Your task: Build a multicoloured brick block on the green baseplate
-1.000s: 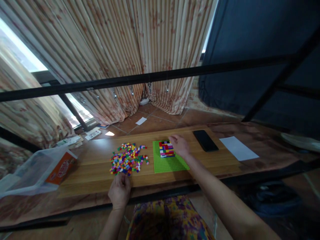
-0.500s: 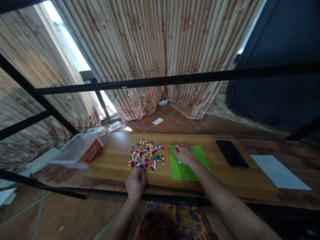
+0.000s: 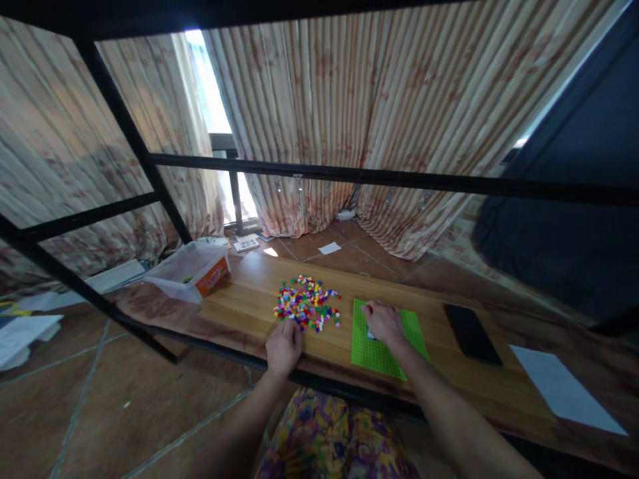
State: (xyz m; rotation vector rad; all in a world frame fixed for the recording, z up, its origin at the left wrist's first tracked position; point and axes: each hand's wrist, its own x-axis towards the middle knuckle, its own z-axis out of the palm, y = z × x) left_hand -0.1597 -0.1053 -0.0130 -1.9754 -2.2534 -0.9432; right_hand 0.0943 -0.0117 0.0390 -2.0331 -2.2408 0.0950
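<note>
A pile of small coloured bricks [image 3: 307,311] lies on the wooden table [image 3: 249,303]. To its right sits a green baseplate [image 3: 372,346]. My right hand [image 3: 382,320] rests on the baseplate, covering the block of bricks built there; its fingers are curled down on it and something small and red shows at the fingertips. My left hand [image 3: 283,347] lies at the near edge of the pile, fingers curled, and whether anything is in them is hidden.
A clear plastic tub [image 3: 187,273] with an orange box inside stands at the table's left end. A black phone [image 3: 472,324] and a white sheet of paper [image 3: 566,389] lie to the right. Black metal frame bars cross in front of curtains.
The view has swung left and tilted. My right hand has come down over the brick block on the baseplate, hiding it. My left hand stays at the pile's near edge.
</note>
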